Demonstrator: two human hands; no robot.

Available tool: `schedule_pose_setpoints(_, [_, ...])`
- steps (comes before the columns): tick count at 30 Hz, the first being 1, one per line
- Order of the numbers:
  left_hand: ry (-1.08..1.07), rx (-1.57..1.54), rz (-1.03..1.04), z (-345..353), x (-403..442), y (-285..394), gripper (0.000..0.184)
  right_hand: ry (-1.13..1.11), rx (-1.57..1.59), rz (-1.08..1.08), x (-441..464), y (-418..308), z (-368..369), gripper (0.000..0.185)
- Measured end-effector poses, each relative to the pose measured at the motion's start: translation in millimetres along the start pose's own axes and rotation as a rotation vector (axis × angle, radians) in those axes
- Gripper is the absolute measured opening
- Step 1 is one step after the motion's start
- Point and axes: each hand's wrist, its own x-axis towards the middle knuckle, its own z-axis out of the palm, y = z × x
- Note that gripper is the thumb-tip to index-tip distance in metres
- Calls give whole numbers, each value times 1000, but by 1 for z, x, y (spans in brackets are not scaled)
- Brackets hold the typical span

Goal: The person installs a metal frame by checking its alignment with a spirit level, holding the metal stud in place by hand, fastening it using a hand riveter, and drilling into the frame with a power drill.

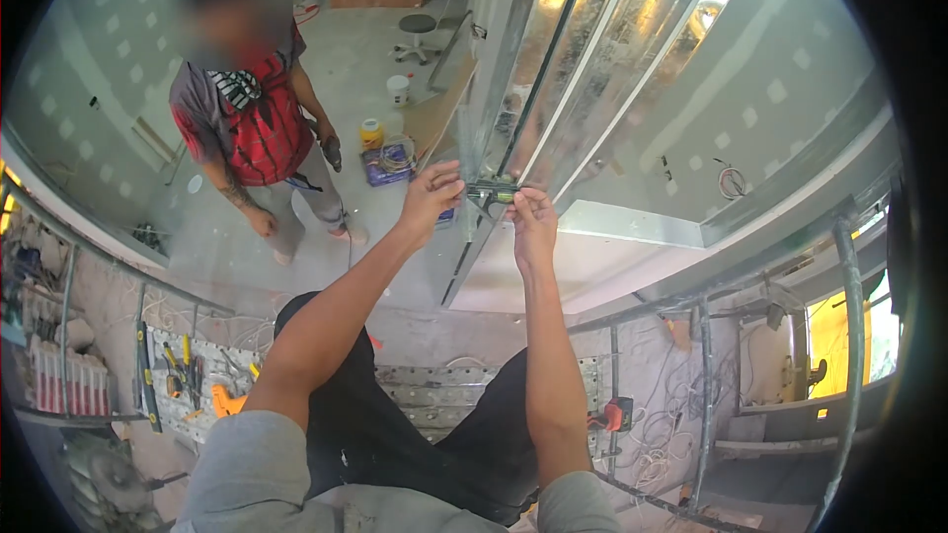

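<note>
A short dark bar with a yellow-green patch [491,192] lies level across the lower end of a shiny metal frame [583,69]; I cannot make out its exact kind. My left hand [432,201] has its curled fingers at the bar's left end. Thumb and fingers of my right hand [534,222] pinch the right end. Behind the bar, a thin dark strip [543,64] runs up along the frame. Just below the hands is the edge of a pale panel [553,271].
A person in a red and grey shirt [267,128] stands below left, holding a dark tool. Scaffold rails [706,405] curve around me. Pliers, a level [148,375] and an orange tool [227,401] lie on the left platform; a red-and-black tool [617,415] is at right.
</note>
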Motion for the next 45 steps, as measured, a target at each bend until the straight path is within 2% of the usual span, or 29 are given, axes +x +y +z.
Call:
schedule_pose_setpoints(3, [8, 17, 18, -2, 4, 1, 47, -8, 26, -5, -1, 0, 3, 18])
schedule_pose_setpoints(6, [12, -39, 1, -2, 9, 0, 38, -1, 31, 8, -4, -2, 3, 20])
schedule_pose_setpoints(8, [54, -58, -1, 0, 11, 1, 38, -14, 29, 14, -4, -5, 5, 25])
schedule_pose_setpoints(17, [-14, -130, 7, -8, 20, -5, 40, -21, -124, -94, -8, 0, 10, 44])
schedule_pose_setpoints(23, [-6, -168, -17, -3, 20, -4, 40, -22, -252, -135, -8, 1, 13, 43])
schedule_pose_setpoints(29, [-26, -170, -33, -6, 24, -8, 41, -54, -159, -160, -6, 3, 13, 41])
schedule_pose_setpoints(34, [-19, -220, -23, -10, 23, -12, 45, -70, -234, -169, -6, 6, 10, 41])
schedule_pose_setpoints(45, [-41, -119, -8, -10, 22, -10, 45, -83, -230, -201, -8, 4, 10, 41])
